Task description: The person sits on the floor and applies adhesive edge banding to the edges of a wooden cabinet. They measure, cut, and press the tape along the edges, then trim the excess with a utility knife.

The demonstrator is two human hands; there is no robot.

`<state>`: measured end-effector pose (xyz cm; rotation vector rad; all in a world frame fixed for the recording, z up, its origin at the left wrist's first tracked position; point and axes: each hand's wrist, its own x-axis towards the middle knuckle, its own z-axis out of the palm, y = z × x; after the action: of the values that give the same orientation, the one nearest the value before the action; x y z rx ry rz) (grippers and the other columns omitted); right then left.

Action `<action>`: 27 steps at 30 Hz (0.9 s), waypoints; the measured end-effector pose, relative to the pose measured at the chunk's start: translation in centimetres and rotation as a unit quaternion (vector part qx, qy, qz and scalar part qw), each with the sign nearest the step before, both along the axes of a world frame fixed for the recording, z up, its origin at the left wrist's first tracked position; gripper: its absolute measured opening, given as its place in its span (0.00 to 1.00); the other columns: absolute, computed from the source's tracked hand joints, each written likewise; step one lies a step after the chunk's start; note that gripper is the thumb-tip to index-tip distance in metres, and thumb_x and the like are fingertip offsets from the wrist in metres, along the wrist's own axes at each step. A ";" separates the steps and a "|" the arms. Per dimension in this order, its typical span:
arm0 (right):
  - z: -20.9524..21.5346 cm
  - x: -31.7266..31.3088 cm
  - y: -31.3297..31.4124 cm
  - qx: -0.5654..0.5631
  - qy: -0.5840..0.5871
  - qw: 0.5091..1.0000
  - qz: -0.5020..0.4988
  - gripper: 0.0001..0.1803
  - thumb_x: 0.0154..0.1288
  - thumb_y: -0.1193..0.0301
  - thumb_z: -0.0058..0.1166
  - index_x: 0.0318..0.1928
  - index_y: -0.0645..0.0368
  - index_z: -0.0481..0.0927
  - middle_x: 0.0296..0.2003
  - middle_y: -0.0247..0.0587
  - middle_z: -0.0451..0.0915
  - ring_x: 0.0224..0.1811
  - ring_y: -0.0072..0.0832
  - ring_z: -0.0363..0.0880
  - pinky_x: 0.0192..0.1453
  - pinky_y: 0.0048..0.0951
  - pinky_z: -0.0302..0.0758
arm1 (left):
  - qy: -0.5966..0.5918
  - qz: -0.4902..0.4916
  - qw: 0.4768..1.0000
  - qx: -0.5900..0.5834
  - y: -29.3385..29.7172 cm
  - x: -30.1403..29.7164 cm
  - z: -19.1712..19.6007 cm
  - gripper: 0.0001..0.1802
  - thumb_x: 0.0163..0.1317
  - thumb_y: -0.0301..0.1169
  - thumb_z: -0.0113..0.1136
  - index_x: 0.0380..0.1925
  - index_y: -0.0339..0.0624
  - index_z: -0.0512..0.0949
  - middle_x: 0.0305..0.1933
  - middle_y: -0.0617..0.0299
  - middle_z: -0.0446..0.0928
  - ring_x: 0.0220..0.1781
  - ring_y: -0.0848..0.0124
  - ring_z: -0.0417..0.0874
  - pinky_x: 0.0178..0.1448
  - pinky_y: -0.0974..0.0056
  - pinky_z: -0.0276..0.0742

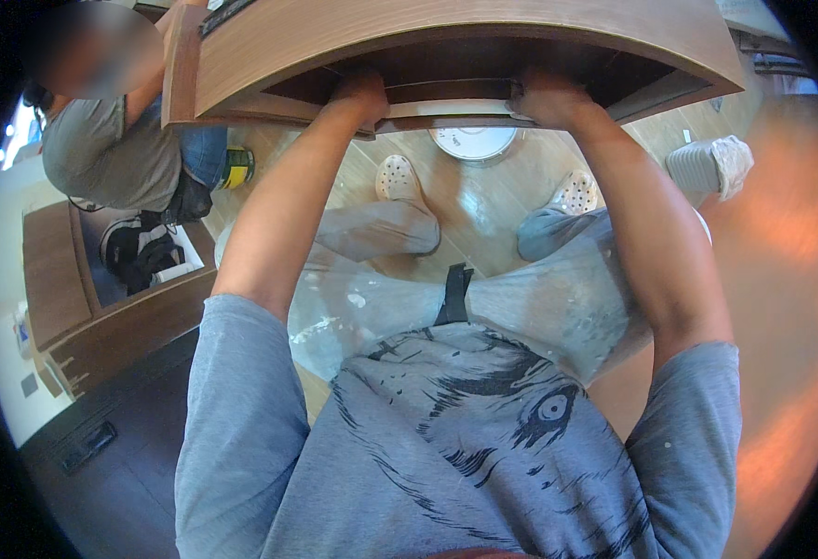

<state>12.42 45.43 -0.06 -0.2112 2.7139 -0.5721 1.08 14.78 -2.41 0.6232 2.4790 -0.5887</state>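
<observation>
Both my arms reach forward to a brown wooden cabinet [465, 30], which has a curved front edge and a dark hollow beneath. My left hand [362, 98] is closed at the near rail of that hollow, its fingertips hidden. At the same rail farther right, my right hand [553, 100] also looks closed, with its fingers mostly in shadow. A pale strip [451, 108] runs along the rail between the two hands.
A round white-topped bucket [476, 143] stands on the floor between my shoes. At the left, a person in a grey shirt [106, 154] is close to the cabinet, near a yellow-and-black can [236, 168]. An open wooden drawer unit [115, 326] holds a dark bag. A bagged bin [707, 166] stands right.
</observation>
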 end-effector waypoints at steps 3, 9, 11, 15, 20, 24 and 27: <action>-0.5 -0.5 -0.6 0.043 0.016 0.999 0.016 0.22 0.61 0.58 0.60 0.49 0.59 0.88 0.46 0.56 0.87 0.49 0.50 0.86 0.58 0.48 0.80 | 0.020 0.011 0.999 0.028 0.8 0.0 -0.3 0.22 0.60 0.35 0.65 0.52 0.33 0.84 0.57 0.42 0.83 0.58 0.49 0.85 0.63 0.49 0.81; -1.4 -1.1 -3.1 0.037 0.049 0.998 -0.002 0.20 0.63 0.65 0.56 0.51 0.61 0.88 0.51 0.59 0.85 0.54 0.49 0.85 0.62 0.47 0.81 | 0.063 0.026 0.997 0.041 1.6 0.9 0.0 0.18 0.71 0.28 0.51 0.56 0.36 0.82 0.63 0.41 0.79 0.67 0.49 0.80 0.70 0.49 0.78; -1.4 -1.4 -3.9 0.061 0.031 0.998 -0.002 0.19 0.64 0.68 0.56 0.53 0.60 0.87 0.52 0.60 0.84 0.56 0.49 0.85 0.63 0.46 0.80 | 0.094 0.030 0.993 0.068 1.8 1.2 -0.3 0.19 0.73 0.29 0.47 0.56 0.36 0.83 0.63 0.42 0.80 0.66 0.49 0.81 0.69 0.48 0.78; -1.4 -1.9 -5.3 0.061 0.030 0.998 -0.009 0.19 0.64 0.71 0.56 0.54 0.61 0.86 0.54 0.58 0.84 0.58 0.49 0.84 0.65 0.46 0.80 | 0.075 0.011 0.995 0.061 1.6 1.5 -1.3 0.21 0.76 0.31 0.41 0.56 0.37 0.83 0.62 0.44 0.81 0.64 0.51 0.83 0.68 0.46 0.79; -1.2 -2.4 -5.8 0.072 0.021 0.997 -0.007 0.19 0.64 0.71 0.55 0.53 0.64 0.86 0.54 0.59 0.84 0.60 0.49 0.83 0.65 0.47 0.80 | 0.073 0.084 0.990 0.091 1.8 1.2 -2.8 0.21 0.76 0.33 0.42 0.56 0.38 0.83 0.63 0.47 0.81 0.64 0.52 0.84 0.67 0.46 0.80; -0.4 -2.4 -5.5 0.054 0.024 0.998 -0.011 0.20 0.64 0.71 0.55 0.54 0.66 0.85 0.55 0.61 0.83 0.61 0.49 0.83 0.67 0.47 0.79 | 0.056 0.103 0.989 0.089 1.8 0.7 -4.2 0.22 0.78 0.35 0.41 0.59 0.40 0.81 0.66 0.49 0.79 0.68 0.51 0.81 0.69 0.45 0.78; -0.4 -2.4 -5.4 0.071 0.023 0.997 -0.004 0.20 0.65 0.71 0.54 0.55 0.64 0.85 0.57 0.60 0.82 0.62 0.49 0.82 0.67 0.48 0.79 | 0.110 0.126 0.975 0.144 1.6 0.5 -5.4 0.24 0.79 0.37 0.38 0.64 0.41 0.78 0.70 0.49 0.76 0.71 0.51 0.77 0.72 0.45 0.75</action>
<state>9.98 39.99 -0.44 -0.1802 2.7873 -0.3795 1.58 16.34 -7.82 0.3518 2.8241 -0.2098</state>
